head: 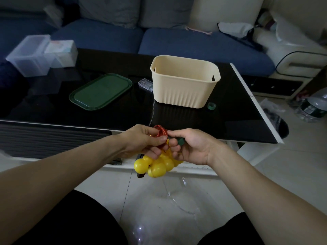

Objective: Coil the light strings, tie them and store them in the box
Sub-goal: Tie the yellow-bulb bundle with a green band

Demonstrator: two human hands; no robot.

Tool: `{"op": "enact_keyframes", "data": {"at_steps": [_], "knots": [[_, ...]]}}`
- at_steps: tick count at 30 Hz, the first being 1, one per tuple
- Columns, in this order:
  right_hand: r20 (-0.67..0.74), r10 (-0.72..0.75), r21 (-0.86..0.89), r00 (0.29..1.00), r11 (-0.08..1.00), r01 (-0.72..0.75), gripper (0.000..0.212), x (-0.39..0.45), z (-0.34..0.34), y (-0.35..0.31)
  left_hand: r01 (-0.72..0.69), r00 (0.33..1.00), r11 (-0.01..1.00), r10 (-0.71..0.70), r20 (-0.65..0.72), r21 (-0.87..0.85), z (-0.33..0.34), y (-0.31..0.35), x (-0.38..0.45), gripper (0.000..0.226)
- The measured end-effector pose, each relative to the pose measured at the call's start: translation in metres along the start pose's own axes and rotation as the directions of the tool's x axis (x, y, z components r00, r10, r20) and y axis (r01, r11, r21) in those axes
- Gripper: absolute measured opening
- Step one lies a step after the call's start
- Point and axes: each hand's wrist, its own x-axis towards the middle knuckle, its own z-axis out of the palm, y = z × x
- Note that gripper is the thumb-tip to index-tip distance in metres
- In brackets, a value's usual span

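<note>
My left hand [145,140] pinches a small coil of copper-red wire [160,132] just in front of the table's near edge. Below the coil hangs a bunch of yellow ball lights [155,166]. My right hand [191,147] meets the coil from the right, its fingers curled on the wire and on a green piece, possibly tape [180,141]. A thin wire [152,112] runs up from the coil across the table to a clear battery case [146,84]. The cream ribbed box [184,82] stands open on the black table [230,121].
A dark green lid [100,91] lies left of the box. A green tape roll [212,105] sits at the box's right. Clear plastic containers [31,55] stand at the far left corner. A blue sofa is behind. Clear plastic wrap [177,200] lies on the floor.
</note>
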Motion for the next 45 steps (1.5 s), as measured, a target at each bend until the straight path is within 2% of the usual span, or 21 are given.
{"op": "enact_keyframes", "data": {"at_steps": [4,9,12,16,20,26,31,37,41,45], "knots": [[0.044,0.004,0.026,0.999,1.0,-0.005,0.02,0.001,0.001,0.001,0.001,1.0,1.0,-0.001,-0.003,0.001,-0.003,0.002,-0.001,0.015],[0.045,-0.02,-0.034,0.999,0.999,0.022,0.017,-0.002,0.003,-0.001,0.02,0.999,0.991,-0.026,0.046,0.13,-0.001,0.006,-0.005,0.024],[-0.015,-0.059,-0.138,0.998,0.989,0.056,0.028,0.002,0.006,0.005,0.08,0.991,0.987,-0.094,0.091,0.139,0.003,0.005,-0.005,0.027],[-0.125,-0.116,-0.213,0.985,0.973,0.088,0.03,0.01,0.01,0.012,0.1,0.986,0.983,-0.119,0.118,0.155,0.006,0.002,-0.003,0.048],[-0.148,-0.089,-0.153,0.985,0.986,0.066,0.012,0.012,0.009,0.013,0.112,0.981,0.99,-0.124,0.152,0.081,0.006,0.006,-0.005,0.053],[-0.057,-0.004,0.065,0.998,0.998,0.008,0.039,0.013,0.006,0.011,0.108,0.984,0.994,-0.106,0.146,-0.009,0.002,0.006,-0.001,0.041],[0.021,0.053,0.106,0.998,0.993,-0.055,0.039,0.013,0.01,0.011,0.107,0.983,0.994,-0.101,0.151,-0.031,-0.003,0.004,0.001,0.037],[0.053,0.077,0.161,0.996,0.983,-0.084,0.013,0.01,0.018,0.005,0.048,0.987,0.999,-0.049,0.156,0.012,-0.004,0.004,-0.002,0.032],[-0.013,0.088,0.136,0.996,0.987,-0.086,0.022,0.011,0.023,0.0,-0.031,0.987,0.982,0.001,0.161,0.184,-0.004,0.009,-0.006,0.023],[-0.056,0.063,0.121,0.996,0.991,-0.056,0.02,0.012,0.023,-0.003,-0.068,0.991,0.959,0.033,0.128,0.275,-0.006,0.01,-0.005,0.031]]}}
